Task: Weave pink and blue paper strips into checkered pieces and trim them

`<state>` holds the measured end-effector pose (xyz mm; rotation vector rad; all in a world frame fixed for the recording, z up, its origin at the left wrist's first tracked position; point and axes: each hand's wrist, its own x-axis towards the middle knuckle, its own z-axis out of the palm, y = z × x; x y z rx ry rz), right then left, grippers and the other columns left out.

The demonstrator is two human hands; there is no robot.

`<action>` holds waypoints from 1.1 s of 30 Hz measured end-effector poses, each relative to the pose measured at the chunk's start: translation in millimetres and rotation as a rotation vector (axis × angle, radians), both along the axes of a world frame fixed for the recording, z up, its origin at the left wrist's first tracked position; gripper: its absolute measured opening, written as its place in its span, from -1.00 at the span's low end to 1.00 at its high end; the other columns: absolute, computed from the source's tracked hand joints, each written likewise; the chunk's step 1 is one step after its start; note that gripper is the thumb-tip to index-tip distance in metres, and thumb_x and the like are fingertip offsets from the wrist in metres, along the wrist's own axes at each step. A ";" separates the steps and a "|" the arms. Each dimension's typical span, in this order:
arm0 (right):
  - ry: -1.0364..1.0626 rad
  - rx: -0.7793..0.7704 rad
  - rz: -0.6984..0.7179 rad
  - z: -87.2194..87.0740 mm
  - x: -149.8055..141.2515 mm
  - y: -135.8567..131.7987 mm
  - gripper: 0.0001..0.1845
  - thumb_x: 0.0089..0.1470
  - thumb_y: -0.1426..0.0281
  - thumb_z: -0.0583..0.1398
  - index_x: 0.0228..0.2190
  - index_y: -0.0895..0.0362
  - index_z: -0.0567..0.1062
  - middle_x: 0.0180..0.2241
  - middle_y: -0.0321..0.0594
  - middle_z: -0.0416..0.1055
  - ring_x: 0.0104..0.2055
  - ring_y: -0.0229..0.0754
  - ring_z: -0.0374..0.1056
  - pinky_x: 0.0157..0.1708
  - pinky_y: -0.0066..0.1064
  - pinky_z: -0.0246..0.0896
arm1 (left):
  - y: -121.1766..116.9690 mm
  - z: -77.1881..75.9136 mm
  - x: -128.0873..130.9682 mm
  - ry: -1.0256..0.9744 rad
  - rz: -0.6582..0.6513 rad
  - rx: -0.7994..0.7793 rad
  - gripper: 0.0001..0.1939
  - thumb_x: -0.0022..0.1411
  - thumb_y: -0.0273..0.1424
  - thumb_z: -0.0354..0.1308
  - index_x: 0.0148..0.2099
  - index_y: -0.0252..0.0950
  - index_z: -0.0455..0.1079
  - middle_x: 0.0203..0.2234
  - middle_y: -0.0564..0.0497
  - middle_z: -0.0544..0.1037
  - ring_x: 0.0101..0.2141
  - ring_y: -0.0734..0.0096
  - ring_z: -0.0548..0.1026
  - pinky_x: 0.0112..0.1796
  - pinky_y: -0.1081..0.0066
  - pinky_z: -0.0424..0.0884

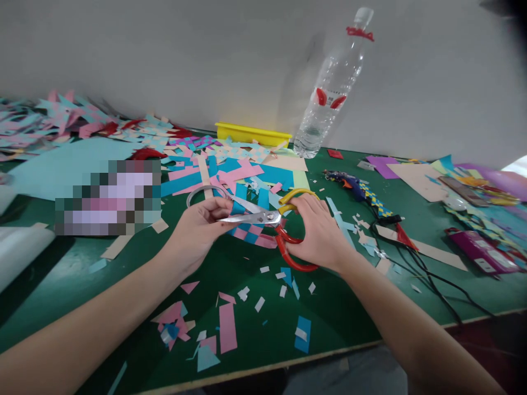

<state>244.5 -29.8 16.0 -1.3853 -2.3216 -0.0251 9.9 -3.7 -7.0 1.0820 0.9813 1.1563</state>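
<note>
In the head view my right hand [323, 230] grips a pair of scissors [263, 218] by its handles, one yellow and one red. Its blades stand apart and point left, toward my left hand [201, 225]. Between the pinched thumb and fingers of that hand is a woven paper piece [252, 235] of blue and pink checks. Blue strips stick up from it behind the blades, and the blades cover part of it. A grey ring [208, 189], perhaps a tape roll, shows just behind my left fingers.
Paper scraps [228, 328] litter the green table [329, 312]. Farther back are a leaning plastic bottle [329, 90], a yellow tray [253, 134] and heaped paper strips [61, 118]. Black cords [432, 277] and a purple packet [481, 250] lie at right. A pixelated patch hides something at left.
</note>
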 end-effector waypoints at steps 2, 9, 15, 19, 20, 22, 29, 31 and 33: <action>-0.008 -0.007 0.001 -0.4 -0.1 0.1 -0.42 -0.12 0.21 0.18 -0.05 0.19 0.27 -0.08 -0.02 0.32 0.00 0.07 0.23 -0.02 -0.07 0.15 | 0.5 -0.9 -0.4 0.004 -0.005 -0.001 -0.77 -0.14 -0.56 0.34 -0.40 -0.25 0.41 -0.45 0.12 0.44 -0.37 0.46 0.47 -0.40 0.56 0.39; -0.001 -0.016 0.001 -1.8 0.8 1.1 -0.45 -0.08 0.20 0.19 -0.06 0.21 0.31 -0.05 0.01 0.34 0.02 0.07 0.25 0.01 -0.08 0.19 | -1.8 -0.8 -2.5 0.006 -0.017 0.026 -0.80 -0.08 -0.49 0.35 -0.38 -0.27 0.40 -0.44 0.10 0.43 -0.34 0.44 0.48 -0.31 0.51 0.41; 0.021 -0.016 0.006 -0.8 2.3 1.0 -0.46 -0.09 0.20 0.20 -0.08 0.21 0.35 -0.09 0.00 0.38 -0.02 0.07 0.29 -0.03 -0.08 0.25 | 0.4 -4.1 -2.0 -0.024 -0.026 0.020 -0.79 -0.06 -0.46 0.37 -0.38 -0.26 0.39 -0.46 0.12 0.45 -0.37 0.51 0.47 -0.34 0.57 0.41; 0.026 -0.005 0.005 -0.6 1.9 1.0 -0.46 -0.10 0.20 0.21 -0.09 0.21 0.37 -0.09 0.01 0.39 -0.02 0.07 0.31 -0.04 -0.09 0.27 | 1.1 -4.2 -2.0 -0.018 -0.031 0.007 -0.78 -0.07 -0.44 0.39 -0.37 -0.26 0.40 -0.44 0.11 0.48 -0.35 0.50 0.49 -0.34 0.58 0.42; 0.027 -0.002 0.005 -0.7 2.0 1.1 -0.46 -0.10 0.20 0.21 -0.09 0.21 0.37 -0.09 0.01 0.40 -0.01 0.07 0.31 -0.04 -0.08 0.27 | 0.9 -3.4 -2.0 -0.013 -0.032 0.000 -0.78 -0.07 -0.44 0.39 -0.37 -0.26 0.40 -0.44 0.10 0.50 -0.35 0.50 0.49 -0.35 0.58 0.42; 0.028 0.001 0.002 -1.1 2.5 1.3 -0.47 -0.10 0.20 0.22 -0.09 0.20 0.38 -0.08 0.00 0.40 -0.02 0.07 0.32 -0.04 -0.08 0.28 | 0.3 -1.1 -1.9 -0.011 -0.034 -0.013 -0.79 -0.07 -0.45 0.38 -0.37 -0.27 0.41 -0.43 0.09 0.52 -0.35 0.48 0.51 -0.35 0.57 0.43; 0.053 0.007 -0.010 0.1 3.7 1.5 -0.58 -0.10 0.26 0.21 -0.17 0.18 0.42 -0.21 -0.06 0.44 -0.16 -0.01 0.38 -0.25 -0.22 0.35 | -1.4 3.9 -0.8 -0.066 -0.026 -0.060 -0.78 -0.10 -0.48 0.39 -0.37 -0.26 0.43 -0.43 0.10 0.56 -0.35 0.47 0.55 -0.36 0.57 0.47; 0.061 0.005 -0.011 0.9 2.7 1.0 -0.59 -0.09 0.26 0.20 -0.17 0.18 0.42 -0.22 -0.07 0.43 -0.17 -0.01 0.38 -0.26 -0.23 0.34 | -1.6 3.5 -0.4 -0.068 -0.023 -0.062 -0.78 -0.09 -0.47 0.39 -0.36 -0.26 0.43 -0.43 0.10 0.57 -0.36 0.47 0.55 -0.36 0.57 0.47; 0.071 -0.020 -0.009 1.1 1.4 0.6 -0.58 -0.06 0.25 0.20 -0.15 0.18 0.40 -0.18 -0.06 0.42 -0.14 -0.02 0.36 -0.24 -0.23 0.34 | -1.7 2.7 0.0 -0.058 -0.010 -0.061 -0.77 -0.09 -0.46 0.39 -0.35 -0.27 0.43 -0.45 0.10 0.56 -0.35 0.46 0.55 -0.35 0.57 0.47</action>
